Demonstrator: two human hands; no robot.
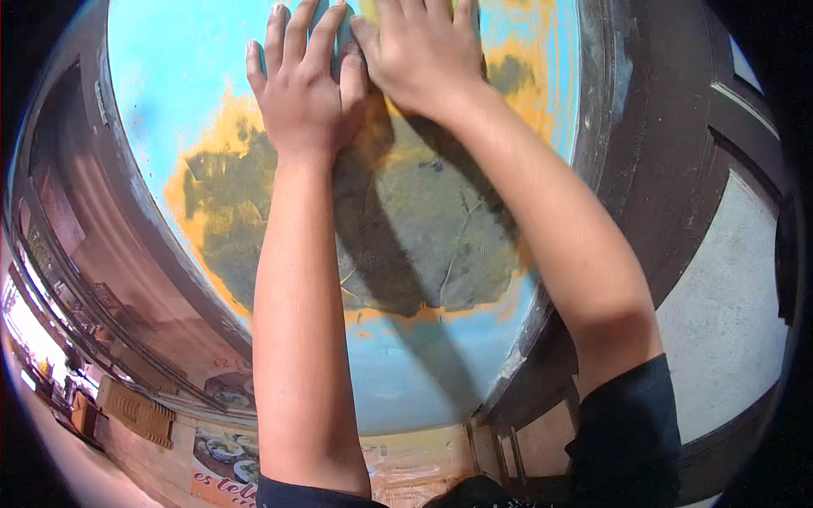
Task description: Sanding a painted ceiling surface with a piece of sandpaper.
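A light-blue painted panel (398,381) fills the middle, with a large dark grey-green patch (229,195) ringed by orange. Fingers spread, my left hand (305,97) lies flat against the panel's upper part and holds nothing that shows. My right hand (428,55) rests just beside it, fingers stretched upward and partly cut off by the top edge. A yellow-green area shows by its fingers; whether that is paint or a thing under the hand, I cannot tell. Both forearms cross the panel and cast a dark shadow down it.
A dark brown frame (639,144) borders the panel, its paint scuffed along the inner edge. Beyond it on the right is a pale grey panel (728,313). Lower left, there is a printed food banner (224,457) and a brown slatted object (135,412).
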